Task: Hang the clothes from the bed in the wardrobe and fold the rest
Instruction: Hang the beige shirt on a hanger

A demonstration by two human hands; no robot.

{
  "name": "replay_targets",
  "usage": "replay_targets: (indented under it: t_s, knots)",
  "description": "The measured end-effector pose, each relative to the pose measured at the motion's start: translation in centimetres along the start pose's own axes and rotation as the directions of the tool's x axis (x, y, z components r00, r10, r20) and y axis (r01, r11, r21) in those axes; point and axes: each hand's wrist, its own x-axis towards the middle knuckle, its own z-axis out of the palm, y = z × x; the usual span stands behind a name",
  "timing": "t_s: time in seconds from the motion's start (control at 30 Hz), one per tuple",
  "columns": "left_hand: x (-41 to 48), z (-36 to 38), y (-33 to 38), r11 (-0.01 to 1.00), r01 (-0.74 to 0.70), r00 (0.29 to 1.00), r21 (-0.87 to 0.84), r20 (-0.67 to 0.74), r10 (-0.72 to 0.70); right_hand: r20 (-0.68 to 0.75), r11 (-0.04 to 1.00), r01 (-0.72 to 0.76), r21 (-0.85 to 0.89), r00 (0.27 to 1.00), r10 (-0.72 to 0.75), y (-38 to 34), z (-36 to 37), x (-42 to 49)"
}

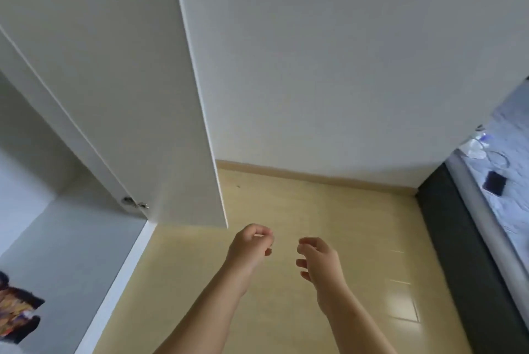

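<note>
The white wardrobe [65,233] stands at the left with its door [148,102] swung out toward me. A patterned orange and dark garment [20,313] shows at the wardrobe's lower left corner. The bed [503,170] with pale blue bedding runs along the right edge. My left hand [250,248] hangs over the yellow floor below the door's bottom corner, fingers curled with nothing in them. My right hand [319,260] is beside it, fingers loosely bent and empty. No clothes are in either hand.
A dark phone [494,182] and a cable with white bits [478,150] lie on the bedding. The bed's dark frame [458,239] borders the floor [315,210] on the right. A white wall [343,67] lies straight ahead. A metal hinge [133,202] sits at the door's base.
</note>
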Motion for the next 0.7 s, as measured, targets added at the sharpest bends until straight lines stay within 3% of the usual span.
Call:
replay_targets:
  t_s: [0.2, 0.4, 0.7]
  knots:
    - [-0.9, 15.4, 1.6, 0.984, -0.049, 0.965, 0.173, 0.262, 0.002, -0.248, 0.985, -0.055, 0.161, 0.964, 0.095, 3.1, -14.7, 0.5]
    - [-2.4, 28.6, 2.7, 0.927, -0.163, 0.868, 0.339, 0.496, -0.029, -0.439, 0.926, -0.056, 0.373, 0.869, 0.229, 7.1, -26.1, -0.3]
    - [-1.9, 49.4, 5.9, 0.844, -0.323, 0.719, 0.428, 0.691, -0.075, -0.562, 0.835, 0.006, 0.550, 0.743, 0.365, 9.7, -42.4, 4.3]
